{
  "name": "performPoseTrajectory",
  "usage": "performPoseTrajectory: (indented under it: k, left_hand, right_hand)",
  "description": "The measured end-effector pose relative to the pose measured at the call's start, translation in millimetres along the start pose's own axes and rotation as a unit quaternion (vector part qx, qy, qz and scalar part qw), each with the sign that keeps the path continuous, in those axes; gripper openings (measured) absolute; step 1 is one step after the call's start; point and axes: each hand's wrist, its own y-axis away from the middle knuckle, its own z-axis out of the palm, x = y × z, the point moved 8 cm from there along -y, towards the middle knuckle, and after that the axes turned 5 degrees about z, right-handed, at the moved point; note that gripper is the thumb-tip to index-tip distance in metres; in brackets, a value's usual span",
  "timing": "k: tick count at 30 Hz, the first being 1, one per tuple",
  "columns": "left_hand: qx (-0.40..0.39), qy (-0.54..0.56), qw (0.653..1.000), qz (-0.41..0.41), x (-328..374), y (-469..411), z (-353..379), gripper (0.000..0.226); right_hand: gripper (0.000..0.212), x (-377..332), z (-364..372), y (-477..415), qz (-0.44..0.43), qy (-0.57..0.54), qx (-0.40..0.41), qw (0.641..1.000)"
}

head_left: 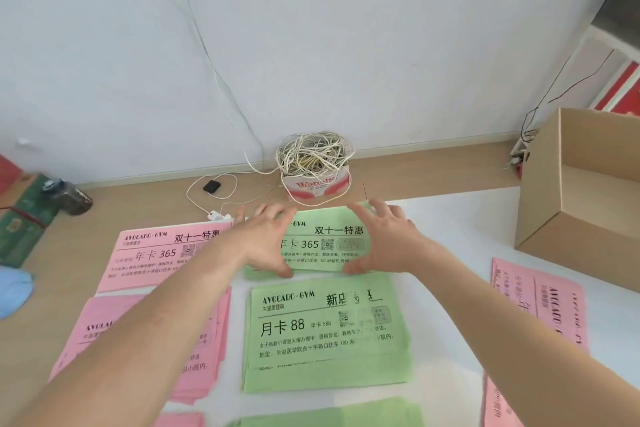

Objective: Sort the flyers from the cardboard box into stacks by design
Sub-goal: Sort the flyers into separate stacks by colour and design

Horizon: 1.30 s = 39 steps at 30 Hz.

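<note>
Green flyer stack (323,246) sits between my left hand (266,239) and right hand (384,239), fingers spread, squaring it; uneven pressure could skew sheets.

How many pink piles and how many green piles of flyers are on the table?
Pink piles: 5
Green piles: 3
Total: 8

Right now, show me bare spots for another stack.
Bare white tabletop between the far green stack and the cardboard box; more between the near green stack and sideways pink flyers. Left side is crowded.
</note>
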Motion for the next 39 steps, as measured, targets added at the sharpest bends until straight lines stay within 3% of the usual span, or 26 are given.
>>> performPoseTrajectory:
  k: [7, 16, 19, 21, 25, 31, 36, 39]
  left_hand:
    - [-0.007, 0.008, 1.0, 0.017, 7.0, -9.9, 4.0, 0.12]
    - [0.005, 0.021, 1.0, 0.002, 7.1, -0.9, 0.0, 0.113]
    - [0.127, 0.046, 0.99, 0.031, 22.6, 18.2, -21.3, 0.082]
    - [0.209, 0.131, 0.965, 0.086, 51.5, 44.2, -32.2, 0.056]
    - [0.21, 0.2, 0.933, 0.215, 141.5, 105.7, -22.9, 0.034]
    - [0.144, 0.151, 0.927, 0.311, 230.9, 139.6, 36.1, 0.036]
    - [0.153, 0.034, 0.931, 0.331, 280.8, 138.1, 57.5, 0.054]
    - [0.145, 0.002, 0.934, 0.326, 305.0, 125.8, 66.9, 0.052]
  right_hand:
    - [0.107, -5.7, 4.4, -7.0, -0.033, 0.057, -0.005, 0.998]
    - [0.093, 7.4, -12.6, 34.5, 0.006, -0.054, 0.02, 0.998]
    - [0.086, 35.2, -23.0, 97.0, 0.057, -0.083, 0.057, 0.993]
    - [0.084, 55.0, -8.9, 145.6, 0.109, -0.065, 0.052, 0.991]
    - [0.089, 90.4, 39.4, 217.0, 0.233, -0.053, 0.037, 0.97]
    - [0.092, 109.7, 71.6, 256.5, 0.33, -0.075, 0.12, 0.933]
    - [0.096, 113.8, 74.9, 271.6, 0.363, -0.138, 0.176, 0.905]
    - [0.093, 116.5, 68.3, 283.2, 0.339, -0.203, 0.253, 0.883]
